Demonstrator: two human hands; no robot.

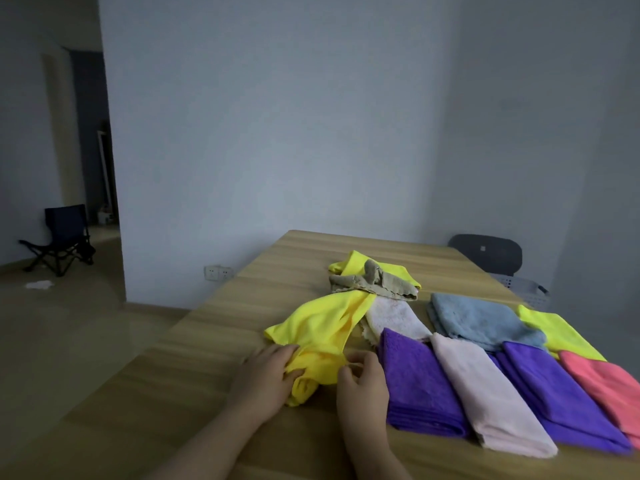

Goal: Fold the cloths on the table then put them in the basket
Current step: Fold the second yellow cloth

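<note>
Gripping the near end of the crumpled yellow cloth [322,327], the left hand [266,372] bunches fabric, and the right hand [363,382] pinches the same cloth's edge just beside it. A row of folded cloths [415,382] lies on the bench [214,341] at 3 o'clock; the basket [528,289] sits beyond the bench at 2 o'clock.
</note>
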